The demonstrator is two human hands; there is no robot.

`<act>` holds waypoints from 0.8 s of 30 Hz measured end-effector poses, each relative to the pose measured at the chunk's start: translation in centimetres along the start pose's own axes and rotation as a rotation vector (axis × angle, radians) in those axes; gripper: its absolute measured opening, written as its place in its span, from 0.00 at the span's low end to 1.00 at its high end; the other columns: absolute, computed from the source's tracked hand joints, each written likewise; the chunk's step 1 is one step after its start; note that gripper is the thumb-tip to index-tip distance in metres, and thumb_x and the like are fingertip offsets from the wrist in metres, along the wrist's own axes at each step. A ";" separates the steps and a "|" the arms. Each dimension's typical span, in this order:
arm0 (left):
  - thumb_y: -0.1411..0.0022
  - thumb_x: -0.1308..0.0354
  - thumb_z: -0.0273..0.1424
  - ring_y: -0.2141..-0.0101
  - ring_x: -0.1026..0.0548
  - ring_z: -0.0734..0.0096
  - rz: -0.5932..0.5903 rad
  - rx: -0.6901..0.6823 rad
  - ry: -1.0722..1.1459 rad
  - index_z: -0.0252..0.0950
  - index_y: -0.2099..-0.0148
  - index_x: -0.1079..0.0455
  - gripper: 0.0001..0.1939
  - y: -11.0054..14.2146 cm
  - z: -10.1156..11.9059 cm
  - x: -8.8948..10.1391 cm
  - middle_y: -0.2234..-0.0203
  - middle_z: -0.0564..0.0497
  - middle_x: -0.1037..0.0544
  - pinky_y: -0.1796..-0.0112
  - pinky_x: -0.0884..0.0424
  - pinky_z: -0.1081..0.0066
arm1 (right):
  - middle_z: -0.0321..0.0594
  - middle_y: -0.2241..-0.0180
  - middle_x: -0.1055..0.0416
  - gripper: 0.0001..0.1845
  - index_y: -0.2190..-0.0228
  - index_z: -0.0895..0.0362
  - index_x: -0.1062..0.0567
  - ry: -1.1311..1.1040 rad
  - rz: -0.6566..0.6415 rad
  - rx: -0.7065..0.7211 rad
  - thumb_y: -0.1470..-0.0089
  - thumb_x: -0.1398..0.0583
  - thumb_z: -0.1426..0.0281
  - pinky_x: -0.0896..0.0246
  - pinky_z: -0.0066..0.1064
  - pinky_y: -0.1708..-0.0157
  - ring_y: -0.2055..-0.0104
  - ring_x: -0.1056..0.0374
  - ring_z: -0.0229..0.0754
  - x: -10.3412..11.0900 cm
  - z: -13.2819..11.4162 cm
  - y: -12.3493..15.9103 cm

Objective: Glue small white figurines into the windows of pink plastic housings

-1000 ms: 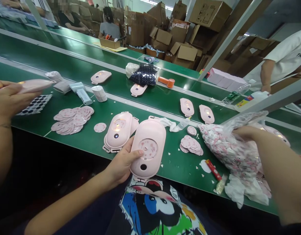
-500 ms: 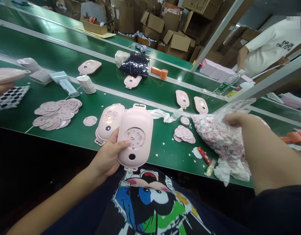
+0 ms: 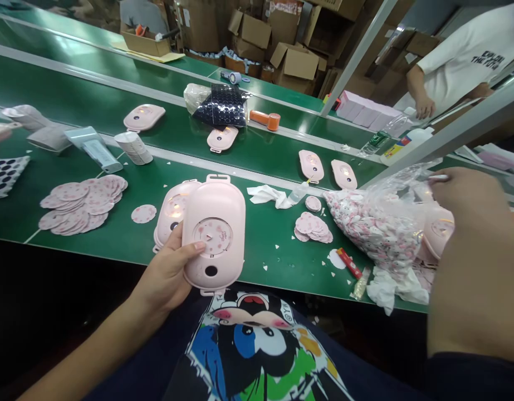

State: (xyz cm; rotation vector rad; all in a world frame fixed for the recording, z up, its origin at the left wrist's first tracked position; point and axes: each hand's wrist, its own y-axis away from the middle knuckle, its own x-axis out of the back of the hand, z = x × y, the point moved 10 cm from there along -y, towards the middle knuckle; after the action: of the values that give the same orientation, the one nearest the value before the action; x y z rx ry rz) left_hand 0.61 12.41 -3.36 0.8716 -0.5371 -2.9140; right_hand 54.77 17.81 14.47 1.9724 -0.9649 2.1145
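My left hand (image 3: 167,273) grips a pink oval case (image 3: 214,231) upright at the near edge of the green table, thumb pressed on the round patterned sticker (image 3: 213,236) in its middle. A stack of more pink cases (image 3: 172,210) lies just behind it. My right hand (image 3: 465,195) reaches to the right onto the top of a clear plastic bag (image 3: 380,225) full of pink and white stickers; its fingers point away and I cannot see what they hold. A small pile of round stickers (image 3: 313,227) lies between case and bag.
A bigger spread of round stickers (image 3: 83,196) and a sheet of black dots (image 3: 4,172) lie left. Several pink cases (image 3: 311,165) ride the green belt (image 3: 73,100) behind. White rag (image 3: 267,195), red tube (image 3: 349,263), orange tool (image 3: 265,119). A person in white (image 3: 461,61) stands far right.
My right hand has slid further right along the bag's top. The left hand has drawn the pink case slightly left and nearer. A neighbour's hand at far left has dropped out of view.
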 end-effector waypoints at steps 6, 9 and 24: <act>0.51 0.31 0.25 0.54 0.21 0.52 -0.022 -0.006 -0.004 0.44 0.42 0.29 0.32 -0.9 -0.3 -1.0 0.56 0.48 0.18 0.56 0.21 0.62 | 0.42 0.61 0.22 0.15 0.57 0.50 0.22 -0.351 -0.180 0.327 0.46 0.42 0.74 0.31 0.36 0.65 0.64 0.27 0.43 -3.1 -13.2 11.9; 0.51 0.31 0.25 0.55 0.21 0.55 -0.029 0.005 -0.017 0.43 0.43 0.28 0.32 -1.2 -0.5 -1.5 0.56 0.49 0.18 0.58 0.21 0.65 | 0.36 0.60 0.23 0.17 0.63 0.47 0.20 -0.458 -0.379 0.587 0.49 0.42 0.79 0.29 0.36 0.56 0.58 0.27 0.43 -9.0 -22.2 18.8; 0.53 0.31 0.23 0.62 0.20 0.64 0.078 0.049 -0.057 0.42 0.47 0.25 0.28 -1.3 0.9 -0.2 0.60 0.52 0.17 0.62 0.21 0.73 | 0.46 0.44 0.33 0.22 0.47 0.51 0.28 -0.375 -0.537 0.656 0.44 0.38 0.68 0.37 0.55 0.44 0.42 0.39 0.59 -10.8 -22.3 23.2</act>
State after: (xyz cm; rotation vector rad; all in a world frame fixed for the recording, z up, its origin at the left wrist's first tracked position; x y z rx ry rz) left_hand 0.33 13.95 -3.00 0.7574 -0.6338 -2.8740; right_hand 26.17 14.22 -3.54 2.5805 0.3080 1.9052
